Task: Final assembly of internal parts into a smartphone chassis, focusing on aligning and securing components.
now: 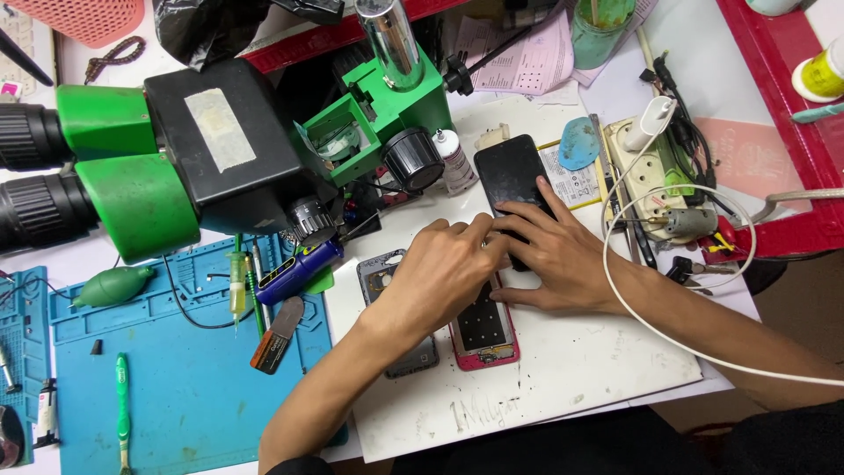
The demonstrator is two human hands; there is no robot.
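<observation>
My left hand point(440, 268) and my right hand point(549, 255) meet over a black phone screen panel point(512, 176) lying on a white board point(563, 369). Fingertips of both hands press the panel's near end. Below my hands lies an opened phone body with a pink frame point(483, 334), its inside facing up. Beside it, partly under my left wrist, sits a grey phone back housing point(380, 274). What my left fingers pinch is hidden.
A green and black stereo microscope point(176, 158) stands at the left. A blue repair mat point(176, 378) carries a green brush, a blower bulb, a syringe and a scraper. A power strip point(651, 167) with a white cable point(668, 343) lies at the right.
</observation>
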